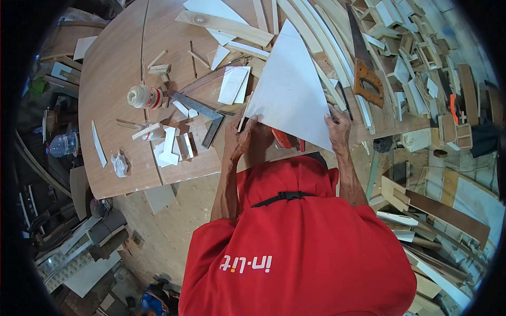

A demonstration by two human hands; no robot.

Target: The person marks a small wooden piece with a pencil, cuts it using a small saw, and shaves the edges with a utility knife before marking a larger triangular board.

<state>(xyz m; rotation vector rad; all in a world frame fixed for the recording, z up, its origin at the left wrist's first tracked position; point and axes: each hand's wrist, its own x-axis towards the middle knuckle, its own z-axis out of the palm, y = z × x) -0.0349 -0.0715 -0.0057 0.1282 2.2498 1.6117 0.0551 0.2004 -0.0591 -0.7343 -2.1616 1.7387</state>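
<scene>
A large white triangular board (290, 89) is held tilted over the front edge of the table, its point facing away from me. My left hand (240, 134) grips its lower left corner, thumb on the white face; a thin wooden strip shows along that edge. On the opposite side, my right hand (339, 127) pinches the board's right edge near the lower corner, thumb in front. Partly hidden below the board lies a red tool (281, 138) whose kind I cannot make out. Left of my left hand rests a metal try square (197, 105) with a dark handle.
A handsaw (368, 84) with a wooden handle lies at the right among long wood strips (337, 45). A glue jar (145, 97), small white offcuts (168, 147) and a crumpled white wad (120, 164) occupy the table's left. Wood scraps (408, 58) are piled beyond its right edge.
</scene>
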